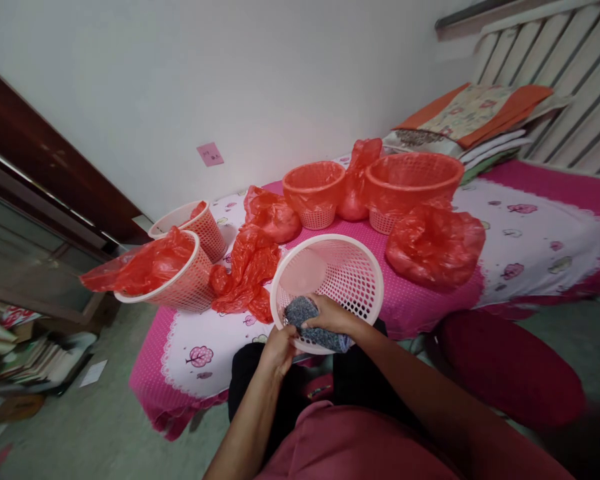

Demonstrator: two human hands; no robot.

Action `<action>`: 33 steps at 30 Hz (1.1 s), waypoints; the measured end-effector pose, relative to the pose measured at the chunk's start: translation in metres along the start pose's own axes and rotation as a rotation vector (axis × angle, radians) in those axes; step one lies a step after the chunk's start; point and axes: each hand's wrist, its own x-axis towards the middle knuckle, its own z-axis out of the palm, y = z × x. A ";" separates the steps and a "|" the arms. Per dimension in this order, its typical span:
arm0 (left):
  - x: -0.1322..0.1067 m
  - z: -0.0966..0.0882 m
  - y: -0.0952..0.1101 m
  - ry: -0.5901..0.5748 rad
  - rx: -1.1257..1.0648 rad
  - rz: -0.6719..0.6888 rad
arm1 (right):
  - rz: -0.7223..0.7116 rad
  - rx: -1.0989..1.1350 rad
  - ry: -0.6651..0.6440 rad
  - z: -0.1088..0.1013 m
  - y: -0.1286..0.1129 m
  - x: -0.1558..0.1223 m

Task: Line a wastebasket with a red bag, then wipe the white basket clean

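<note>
In front of me a pale pink plastic basket with perforated walls is tilted so its mouth faces me. My left hand grips the near left part of its rim. A grey cloth is bunched in my right hand, which presses it against the inside of the basket near the rim. Left of the basket lies a crumpled red plastic bag. Another red plastic bag sits to the right. My fingers partly hide the cloth.
Two baskets lined with red bags, a nearer basket and one behind it, stand on the left. At the back are a red-lined basket and a larger one. A dark red stool is at right, below folded textiles.
</note>
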 end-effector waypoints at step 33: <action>0.001 -0.001 -0.010 0.052 -0.015 -0.116 | 0.220 0.252 0.488 -0.014 -0.003 0.105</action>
